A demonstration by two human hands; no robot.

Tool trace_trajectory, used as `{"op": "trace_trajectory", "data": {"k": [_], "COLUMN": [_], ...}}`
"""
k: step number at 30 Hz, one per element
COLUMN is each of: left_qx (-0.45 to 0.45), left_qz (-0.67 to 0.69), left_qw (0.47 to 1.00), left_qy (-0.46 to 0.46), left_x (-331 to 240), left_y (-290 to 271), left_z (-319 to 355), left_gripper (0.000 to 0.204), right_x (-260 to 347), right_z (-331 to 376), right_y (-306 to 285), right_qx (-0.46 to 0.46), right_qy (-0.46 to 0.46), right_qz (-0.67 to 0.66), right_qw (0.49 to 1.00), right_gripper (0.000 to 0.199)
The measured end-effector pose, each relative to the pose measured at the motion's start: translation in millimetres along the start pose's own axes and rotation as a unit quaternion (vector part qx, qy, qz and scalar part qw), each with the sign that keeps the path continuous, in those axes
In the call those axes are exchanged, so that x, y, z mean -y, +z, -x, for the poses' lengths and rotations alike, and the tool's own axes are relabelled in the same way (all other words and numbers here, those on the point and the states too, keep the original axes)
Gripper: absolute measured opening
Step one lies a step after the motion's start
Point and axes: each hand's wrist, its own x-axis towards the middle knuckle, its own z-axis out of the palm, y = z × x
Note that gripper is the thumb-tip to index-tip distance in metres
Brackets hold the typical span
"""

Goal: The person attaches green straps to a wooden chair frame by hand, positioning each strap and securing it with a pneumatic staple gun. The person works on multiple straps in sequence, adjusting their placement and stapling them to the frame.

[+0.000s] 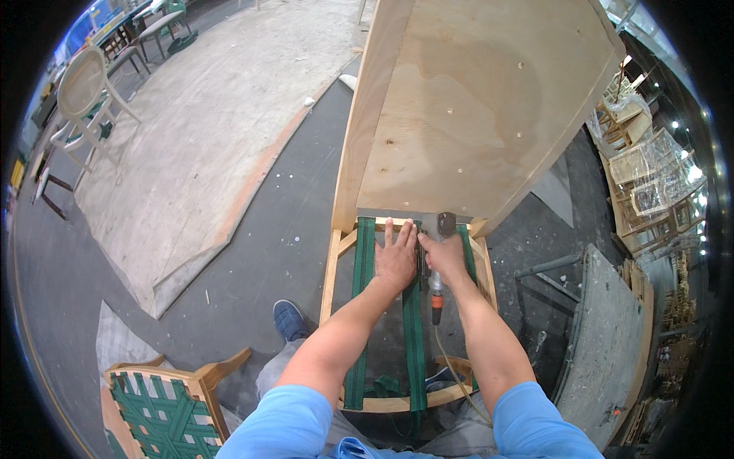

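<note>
Pressing flat, the left hand [396, 258] lies with fingers spread and extended on a green woven webbing strap [414, 336] where it crosses the back rail of a pale wooden chair seat frame [330, 274]; it grips nothing, and by the look of it simply pins the strap taut against the wood. Just beside those fingers, on their right, the right hand [446, 256] is curled closed around a grey pneumatic staple gun [443, 228], whose nose sits on the same rail ahead of the knuckles, seemingly so a fastener can land next to the pinned strap. An orange hose coupling [436, 300] hangs from the tool below the wrist, and a thin air hose [453, 371] trails back toward the person. A second green strap [362, 306] runs parallel, off to the left of the left hand's thumb. Beyond the fingertips rises a large plywood panel [466, 107]. Near the left elbow stands another chair seat [164, 413] already woven with green webbing.
</note>
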Motion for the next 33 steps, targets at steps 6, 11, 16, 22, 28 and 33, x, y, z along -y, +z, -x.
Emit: {"op": "trace_trajectory", "data": {"k": [6,11,16,22,28,33], "left_qx": [-0.115,-0.119,0.034,0.026,0.016,0.027], "left_qz": [0.132,0.367,0.507,0.533,0.510,0.475], "left_qw": [0.984,0.905,0.829,0.812,0.829,0.854], "left_qy": [0.014,-0.179,-0.236,-0.238,-0.229,-0.210], "left_x": [1.3,-3.7,6.9,11.3,11.8,13.3], "left_y": [-4.5,8.6,27.8,47.5,55.0,56.0], "left_z": [16.7,30.6,21.5,18.8,15.5,14.2], "left_gripper": [0.062,0.046,0.030,0.021,0.019,0.019], "right_x": [-1.3,-5.4,-2.2,4.3,6.4,4.0], "right_z": [8.2,10.0,6.4,9.2,8.2,4.5], "right_y": [-8.4,-8.1,-2.2,2.3,3.7,5.2], "right_qx": [-0.001,-0.001,0.009,0.010,0.014,0.004], "right_qy": [-0.023,-0.033,-0.027,-0.008,0.010,0.024], "right_qz": [-0.037,-0.057,-0.058,-0.052,-0.044,-0.039], "right_qw": [0.999,0.998,0.998,0.999,0.999,0.999], "right_gripper": [0.027,0.026,0.026,0.024,0.020,0.020]}}
